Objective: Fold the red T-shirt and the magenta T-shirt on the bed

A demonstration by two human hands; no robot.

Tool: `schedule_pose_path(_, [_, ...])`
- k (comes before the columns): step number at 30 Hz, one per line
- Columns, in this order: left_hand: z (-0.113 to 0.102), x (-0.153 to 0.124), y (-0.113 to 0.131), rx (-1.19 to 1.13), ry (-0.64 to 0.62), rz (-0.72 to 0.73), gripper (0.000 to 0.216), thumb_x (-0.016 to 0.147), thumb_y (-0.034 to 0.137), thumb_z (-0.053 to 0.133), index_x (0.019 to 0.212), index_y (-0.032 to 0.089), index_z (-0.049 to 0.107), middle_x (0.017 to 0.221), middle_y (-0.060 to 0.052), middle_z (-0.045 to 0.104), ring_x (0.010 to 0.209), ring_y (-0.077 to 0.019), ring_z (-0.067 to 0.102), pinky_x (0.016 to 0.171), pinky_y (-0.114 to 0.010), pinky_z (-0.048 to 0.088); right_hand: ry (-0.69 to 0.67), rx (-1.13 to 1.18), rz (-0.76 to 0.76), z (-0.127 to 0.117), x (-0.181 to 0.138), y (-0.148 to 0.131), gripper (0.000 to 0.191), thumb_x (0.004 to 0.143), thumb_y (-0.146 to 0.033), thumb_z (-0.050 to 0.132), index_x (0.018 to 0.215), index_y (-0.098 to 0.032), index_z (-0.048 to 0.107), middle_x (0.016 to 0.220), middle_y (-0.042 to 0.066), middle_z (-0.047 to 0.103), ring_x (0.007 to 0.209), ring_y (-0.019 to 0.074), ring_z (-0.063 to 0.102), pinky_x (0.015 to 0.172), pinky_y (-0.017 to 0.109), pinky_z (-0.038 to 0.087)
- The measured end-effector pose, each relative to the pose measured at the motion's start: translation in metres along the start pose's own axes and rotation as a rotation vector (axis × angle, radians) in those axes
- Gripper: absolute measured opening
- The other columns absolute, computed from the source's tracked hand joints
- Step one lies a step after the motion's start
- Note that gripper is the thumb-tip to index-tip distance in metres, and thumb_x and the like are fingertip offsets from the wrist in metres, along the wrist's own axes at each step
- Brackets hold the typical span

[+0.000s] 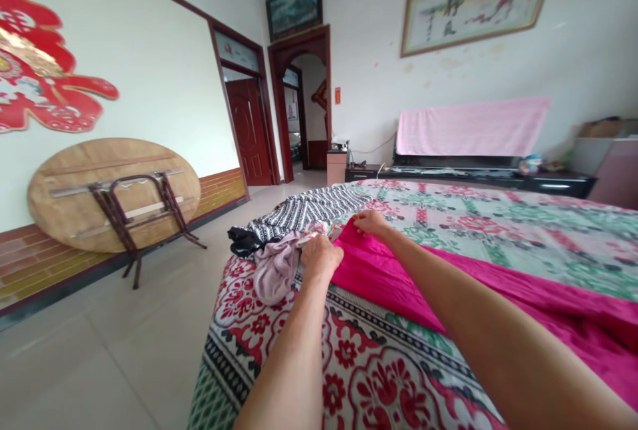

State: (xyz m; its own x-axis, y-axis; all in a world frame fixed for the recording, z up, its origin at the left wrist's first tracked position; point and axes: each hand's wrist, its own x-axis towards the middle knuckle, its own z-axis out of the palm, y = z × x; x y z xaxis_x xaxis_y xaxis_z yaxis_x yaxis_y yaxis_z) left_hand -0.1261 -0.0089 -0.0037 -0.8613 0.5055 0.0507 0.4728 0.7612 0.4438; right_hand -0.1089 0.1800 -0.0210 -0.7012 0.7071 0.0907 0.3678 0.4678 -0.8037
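A bright pink cloth (393,287), maybe a garment, stretches across the bed from the middle to the right edge of the head view. My right hand (371,224) pinches its far edge. Closed at the cloth's left end is my left hand (321,258); its fingertips are mostly hidden behind the knuckles. Just left of that hand lies a crumpled pale mauve cloth (276,267), with a black bundle (244,242) beside it. Beyond them a black-and-white patterned cloth (309,211) is spread out in loose folds.
Under everything lies a flowered bedspread (389,377) in red, green and white. A folding round table (114,197) leans on the left wall. Behind the bed stands a low black cabinet (563,186), with a pink towel (468,127) draped over a screen-like object.
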Motion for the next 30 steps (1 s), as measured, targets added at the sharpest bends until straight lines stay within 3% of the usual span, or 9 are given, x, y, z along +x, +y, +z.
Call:
schedule_pose_path(4, [-0.008,-0.003,0.007,0.049,-0.021,0.057,0.02,0.07,0.029,0.059,0.084,0.017,0.068,0.097,-0.015,0.071,0.093,-0.0268,0.065,0.075,-0.032,0.048,-0.064,0.209,-0.002,-0.021,-0.009,-0.004,0.012,0.07,-0.004,0.055,0.069,-0.015,0.06,0.044,-0.004,0.054,0.043,0.0077,0.051,0.048,0.018,0.045])
schedule_pose_path(10, [-0.02,-0.027,0.037,0.052,0.04,0.327,0.023,0.071,0.032,0.059,0.088,0.02,0.068,0.089,-0.007,0.072,0.085,-0.0212,0.064,0.07,-0.027,0.045,-0.145,0.461,-0.002,-0.065,-0.038,0.002,0.01,0.076,-0.007,0.055,0.074,-0.016,0.057,0.062,-0.001,0.064,0.06,0.0097,0.062,0.058,0.02,0.051])
schedule_pose_path(13, [-0.02,-0.045,0.057,-0.024,0.009,0.446,0.027,0.068,0.03,0.061,0.093,0.021,0.069,0.087,-0.005,0.072,0.082,-0.0191,0.064,0.069,-0.025,0.044,-0.193,0.548,0.004,-0.091,-0.053,0.015,0.007,0.077,-0.01,0.056,0.076,-0.016,0.06,0.071,0.002,0.068,0.064,0.0102,0.063,0.059,0.02,0.051])
schedule_pose_path(17, [-0.002,-0.064,0.075,-0.098,-0.093,0.533,0.029,0.068,0.024,0.061,0.096,0.02,0.07,0.076,-0.003,0.07,0.076,-0.0169,0.064,0.068,-0.024,0.045,-0.189,0.718,0.06,-0.115,-0.069,0.044,0.009,0.077,-0.008,0.054,0.075,-0.015,0.059,0.065,0.001,0.065,0.056,0.0088,0.06,0.055,0.018,0.049])
schedule_pose_path(23, [0.035,-0.079,0.083,-0.091,-0.178,0.577,0.039,0.067,0.025,0.061,0.106,0.021,0.067,0.089,-0.006,0.071,0.081,-0.0185,0.065,0.072,-0.025,0.047,-0.075,0.762,0.148,-0.123,-0.094,0.083,0.021,0.079,-0.006,0.048,0.095,-0.019,0.054,0.068,-0.001,0.065,0.055,0.0096,0.06,0.055,0.021,0.052])
schedule_pose_path(26, [0.041,-0.083,0.086,-0.054,-0.177,0.589,0.041,0.068,0.025,0.06,0.108,0.022,0.066,0.09,-0.007,0.071,0.085,-0.0196,0.065,0.077,-0.027,0.047,-0.059,0.765,0.181,-0.126,-0.101,0.089,0.016,0.081,-0.011,0.049,0.095,-0.019,0.051,0.067,-0.002,0.063,0.058,0.0108,0.062,0.061,0.026,0.054])
schedule_pose_path(30, [0.042,-0.088,0.09,-0.003,-0.185,0.596,0.045,0.07,0.028,0.059,0.114,0.021,0.064,0.097,-0.009,0.071,0.093,-0.0217,0.064,0.084,-0.03,0.047,-0.059,0.705,0.209,-0.131,-0.105,0.085,0.011,0.084,-0.026,0.053,0.089,-0.017,0.051,0.061,-0.002,0.059,0.055,0.0118,0.06,0.056,0.026,0.053])
